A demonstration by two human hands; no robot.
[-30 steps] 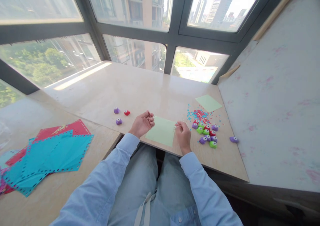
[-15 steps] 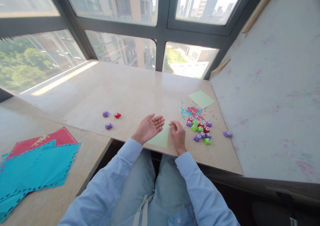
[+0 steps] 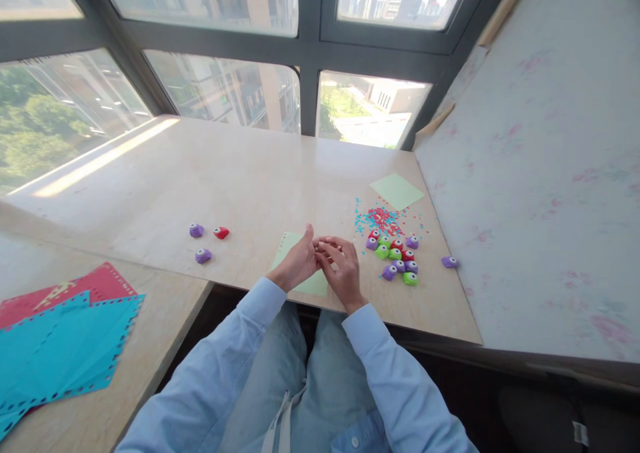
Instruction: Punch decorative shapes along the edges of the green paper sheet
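My left hand [image 3: 299, 261] is half turned palm up over a pale green sheet of paper [image 3: 313, 283], its thumb raised apart from the fingers. My right hand [image 3: 343, 269] meets it from the right, with curled fingers pressed together at the left fingertips. Whatever lies between the fingers is too small and too covered to make out. The sheet has small punched holes [image 3: 284, 239] along its left edge, and both hands cover much of it. To the right sits a cluster of small purple, green and red craft punches [image 3: 395, 253] with eye-like tops.
Red and blue paper bits [image 3: 383, 220] lie scattered behind the cluster, beside another green sheet [image 3: 397, 191]. One purple punch [image 3: 450, 261] rests by the wall. Three more punches [image 3: 203, 255] stand at left. Blue punched sheets [image 3: 65, 353] and a red sheet [image 3: 107, 281] overlap on the left tabletop.
My right hand has moved left to touch my left hand, which has turned from a flat, upturned palm to thumb up. The view has shifted slightly.
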